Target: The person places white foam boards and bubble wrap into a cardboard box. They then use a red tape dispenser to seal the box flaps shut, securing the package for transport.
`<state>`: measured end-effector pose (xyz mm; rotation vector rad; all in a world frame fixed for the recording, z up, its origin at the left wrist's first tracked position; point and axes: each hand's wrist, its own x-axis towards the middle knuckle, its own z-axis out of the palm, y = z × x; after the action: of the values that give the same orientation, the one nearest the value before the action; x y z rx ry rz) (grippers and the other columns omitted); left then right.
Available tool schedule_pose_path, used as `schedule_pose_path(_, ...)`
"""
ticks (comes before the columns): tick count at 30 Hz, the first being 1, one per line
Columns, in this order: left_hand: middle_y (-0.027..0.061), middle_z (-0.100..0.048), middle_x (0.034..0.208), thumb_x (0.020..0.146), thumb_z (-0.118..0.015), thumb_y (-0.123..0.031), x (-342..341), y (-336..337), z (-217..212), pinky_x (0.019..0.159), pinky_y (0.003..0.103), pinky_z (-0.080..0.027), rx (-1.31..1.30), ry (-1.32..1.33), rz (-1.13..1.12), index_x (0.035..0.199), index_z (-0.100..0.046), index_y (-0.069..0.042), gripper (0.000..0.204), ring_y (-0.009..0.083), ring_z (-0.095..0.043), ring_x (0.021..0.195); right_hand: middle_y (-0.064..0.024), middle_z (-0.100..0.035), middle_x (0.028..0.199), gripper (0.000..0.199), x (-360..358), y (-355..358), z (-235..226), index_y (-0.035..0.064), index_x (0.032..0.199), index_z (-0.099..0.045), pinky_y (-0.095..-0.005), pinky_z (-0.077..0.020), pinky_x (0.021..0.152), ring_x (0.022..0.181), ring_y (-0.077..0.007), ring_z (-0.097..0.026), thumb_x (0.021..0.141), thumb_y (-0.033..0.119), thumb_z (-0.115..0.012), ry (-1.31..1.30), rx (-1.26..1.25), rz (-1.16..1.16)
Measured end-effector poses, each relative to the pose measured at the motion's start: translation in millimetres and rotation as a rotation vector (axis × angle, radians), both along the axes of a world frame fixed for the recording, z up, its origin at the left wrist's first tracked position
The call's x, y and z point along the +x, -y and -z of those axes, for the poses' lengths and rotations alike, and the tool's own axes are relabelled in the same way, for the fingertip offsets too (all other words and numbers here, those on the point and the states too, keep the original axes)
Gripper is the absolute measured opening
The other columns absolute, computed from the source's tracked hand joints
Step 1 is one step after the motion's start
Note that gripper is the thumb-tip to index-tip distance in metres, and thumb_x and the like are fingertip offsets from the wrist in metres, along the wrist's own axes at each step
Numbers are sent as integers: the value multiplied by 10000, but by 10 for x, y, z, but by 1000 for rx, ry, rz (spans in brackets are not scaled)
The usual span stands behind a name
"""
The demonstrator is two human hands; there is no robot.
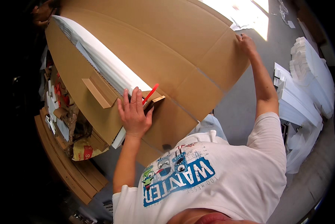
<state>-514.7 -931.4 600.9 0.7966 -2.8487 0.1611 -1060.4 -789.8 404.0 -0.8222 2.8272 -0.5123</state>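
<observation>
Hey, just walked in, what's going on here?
A person's right hand grips the edge of a large cardboard sheet, which is spread open. Their left hand lies flat at the near end of a long white piece within the cardboard, next to a red strip. Another person's hand shows at the far end.

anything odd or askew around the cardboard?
A slim red piece, kind unclear, juts out beside the left hand, out of line with the long white packing. Crumpled clear plastic lies loose on the floor, upper right.
</observation>
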Motion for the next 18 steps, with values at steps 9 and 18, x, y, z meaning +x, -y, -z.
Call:
schedule_pose_path(9,58,-434,1458,676,-819,-326,191,-41,-88,1125,563,-249,18,-17,-47,1379,-458,-60,833,333,-324,1406,-34,-606,667,462,-122,96,-927,-21,753,-654,-328,-444,594,640,-112,-534,882,423,-660,454,-109,-287)
schedule_pose_path(18,57,-442,1442,709,-790,-368,212,-75,-47,1122,553,-261,-28,-36,-39,1407,-435,-74,836,317,-352,1380,-1,-637,723,318,858,41,-3349,-29,903,-680,-232,-436,545,613,-70,-561,906,285,-627,770,-237,-625)
